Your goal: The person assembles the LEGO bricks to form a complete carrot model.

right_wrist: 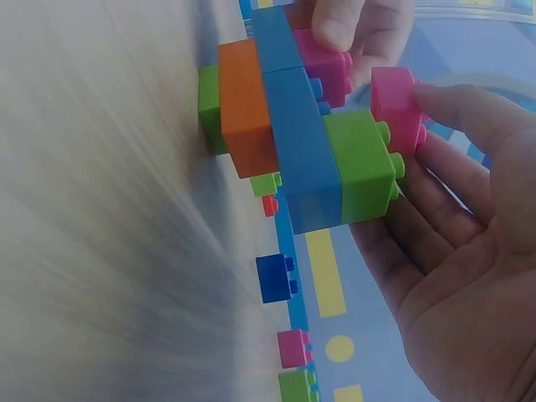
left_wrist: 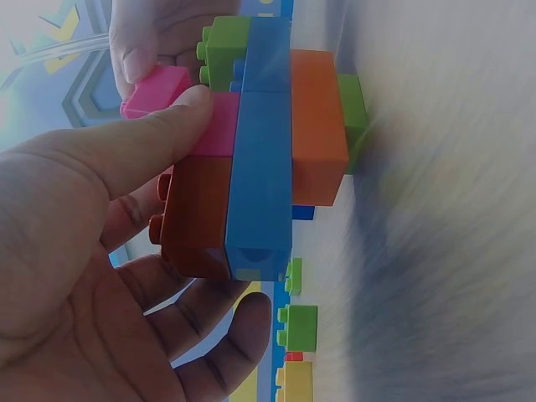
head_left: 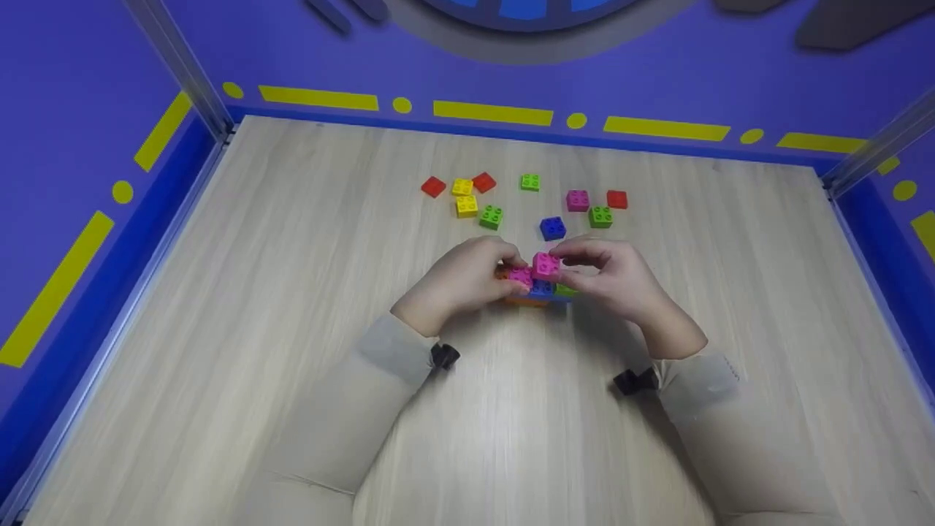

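Observation:
In the head view my left hand [head_left: 467, 281] pinches a pink brick [head_left: 520, 276] seated on top of a brick stack. My right hand [head_left: 613, 274] holds another pink brick [head_left: 546, 265] between thumb and fingers, just above the stack's bare blue studs. The stack, in the left wrist view, has a small green brick [left_wrist: 353, 126] at the bottom, then an orange brick [left_wrist: 318, 126], then a blue layer [left_wrist: 260, 184]. On that layer sit a dark orange brick [left_wrist: 197, 218], the seated pink brick and a green brick [left_wrist: 229, 52]. The right wrist view shows the held pink brick [right_wrist: 394, 109] apart from the stack.
Loose bricks lie beyond the hands: a blue brick [head_left: 553, 228], a magenta brick [head_left: 578, 200], several green ones such as the green brick [head_left: 491, 217], yellow bricks [head_left: 467, 207] and red bricks [head_left: 433, 187]. Blue-purple panels [head_left: 497, 80] edge the wooden table [head_left: 292, 292].

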`<act>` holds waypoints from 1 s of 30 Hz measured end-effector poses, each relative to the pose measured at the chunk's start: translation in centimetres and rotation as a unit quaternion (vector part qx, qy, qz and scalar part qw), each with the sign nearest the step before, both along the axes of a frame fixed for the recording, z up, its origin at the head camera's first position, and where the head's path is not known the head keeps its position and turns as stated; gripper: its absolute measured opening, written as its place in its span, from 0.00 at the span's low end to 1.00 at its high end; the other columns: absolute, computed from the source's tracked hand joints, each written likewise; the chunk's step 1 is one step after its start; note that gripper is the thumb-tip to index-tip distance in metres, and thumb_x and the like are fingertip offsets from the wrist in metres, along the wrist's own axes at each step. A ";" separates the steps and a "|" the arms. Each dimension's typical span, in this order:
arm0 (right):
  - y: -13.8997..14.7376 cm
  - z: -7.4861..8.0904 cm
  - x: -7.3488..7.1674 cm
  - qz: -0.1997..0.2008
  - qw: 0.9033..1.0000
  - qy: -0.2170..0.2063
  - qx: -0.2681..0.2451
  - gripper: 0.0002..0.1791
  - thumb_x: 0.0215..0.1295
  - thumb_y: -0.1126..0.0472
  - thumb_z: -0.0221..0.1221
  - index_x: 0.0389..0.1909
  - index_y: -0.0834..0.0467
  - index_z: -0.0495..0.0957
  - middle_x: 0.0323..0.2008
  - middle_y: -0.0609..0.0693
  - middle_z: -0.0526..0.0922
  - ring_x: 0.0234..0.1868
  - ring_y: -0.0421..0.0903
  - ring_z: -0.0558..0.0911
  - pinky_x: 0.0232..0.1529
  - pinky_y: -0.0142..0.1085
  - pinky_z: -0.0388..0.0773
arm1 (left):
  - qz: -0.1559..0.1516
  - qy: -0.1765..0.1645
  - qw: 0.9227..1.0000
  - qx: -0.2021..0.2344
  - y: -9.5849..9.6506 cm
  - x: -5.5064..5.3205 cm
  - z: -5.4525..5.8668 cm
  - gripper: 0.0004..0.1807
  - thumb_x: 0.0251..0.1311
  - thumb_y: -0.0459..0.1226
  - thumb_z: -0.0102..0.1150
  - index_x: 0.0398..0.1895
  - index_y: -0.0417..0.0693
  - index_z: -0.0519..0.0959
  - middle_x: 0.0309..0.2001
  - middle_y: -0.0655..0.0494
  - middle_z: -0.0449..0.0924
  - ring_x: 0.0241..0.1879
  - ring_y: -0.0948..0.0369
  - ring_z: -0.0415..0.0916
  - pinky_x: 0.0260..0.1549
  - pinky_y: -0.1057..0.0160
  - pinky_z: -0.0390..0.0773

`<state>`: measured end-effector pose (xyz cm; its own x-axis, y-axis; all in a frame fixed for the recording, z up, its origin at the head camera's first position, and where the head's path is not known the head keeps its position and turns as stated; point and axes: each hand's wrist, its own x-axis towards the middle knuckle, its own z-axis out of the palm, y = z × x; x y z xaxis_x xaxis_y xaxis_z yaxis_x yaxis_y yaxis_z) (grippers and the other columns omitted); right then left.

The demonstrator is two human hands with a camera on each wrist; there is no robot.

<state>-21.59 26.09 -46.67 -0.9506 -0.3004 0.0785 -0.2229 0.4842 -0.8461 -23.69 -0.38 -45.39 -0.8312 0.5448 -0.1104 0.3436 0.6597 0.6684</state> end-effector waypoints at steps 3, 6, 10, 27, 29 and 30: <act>0.0 -0.1 0.0 0.012 1.000 -0.002 0.008 0.16 0.73 0.59 0.77 0.58 0.55 0.93 0.57 0.52 0.94 0.62 0.50 0.90 0.74 0.55 0.83 | 0.000 0.001 1.000 0.002 0.0 0.0 0.0 0.19 0.72 0.49 0.78 0.58 0.51 0.91 0.53 0.55 0.90 0.52 0.55 0.81 0.61 0.53 0.83; 0.1 -0.2 -0.1 0.019 1.000 -0.006 0.015 0.15 0.72 0.59 0.77 0.57 0.55 0.93 0.56 0.51 0.94 0.62 0.50 0.91 0.75 0.56 0.83 | 0.000 0.001 1.000 0.002 0.0 0.0 -0.1 0.19 0.71 0.49 0.78 0.58 0.51 0.91 0.54 0.54 0.90 0.52 0.56 0.80 0.61 0.53 0.83; 0.1 -0.2 -0.2 0.022 1.000 -0.011 0.019 0.14 0.72 0.59 0.77 0.56 0.55 0.93 0.55 0.51 0.94 0.61 0.51 0.90 0.75 0.57 0.83 | 0.001 0.002 1.000 0.002 0.0 0.0 -0.1 0.19 0.71 0.49 0.78 0.58 0.51 0.91 0.54 0.54 0.89 0.52 0.56 0.80 0.61 0.53 0.83; 0.1 -0.6 -0.6 0.039 0.998 -0.045 0.032 0.14 0.72 0.64 0.74 0.56 0.58 0.92 0.54 0.56 0.93 0.60 0.54 0.89 0.76 0.59 0.80 | 0.000 0.007 1.000 0.002 0.0 -0.1 -0.3 0.17 0.72 0.49 0.78 0.57 0.53 0.91 0.54 0.56 0.90 0.51 0.57 0.80 0.61 0.53 0.82; 0.1 -0.7 -0.6 0.040 0.998 -0.047 0.035 0.15 0.72 0.62 0.75 0.57 0.57 0.92 0.55 0.55 0.94 0.59 0.53 0.89 0.74 0.55 0.82 | 0.001 0.007 1.000 0.001 0.0 -0.1 -0.3 0.17 0.72 0.49 0.77 0.57 0.53 0.91 0.54 0.56 0.90 0.51 0.57 0.80 0.60 0.53 0.82; 0.1 -0.7 -0.6 0.041 0.997 -0.046 0.037 0.15 0.72 0.62 0.75 0.58 0.56 0.92 0.55 0.54 0.94 0.59 0.52 0.89 0.73 0.52 0.82 | 0.002 0.007 1.000 0.001 0.0 -0.1 -0.3 0.17 0.72 0.49 0.77 0.57 0.53 0.91 0.54 0.56 0.89 0.51 0.57 0.80 0.60 0.53 0.82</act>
<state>-22.19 26.15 -47.40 -0.9249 -0.3787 -0.0339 -0.1865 0.5297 -0.8274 -23.77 -0.41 -45.69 -0.8343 0.5426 -0.0977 0.3507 0.6589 0.6654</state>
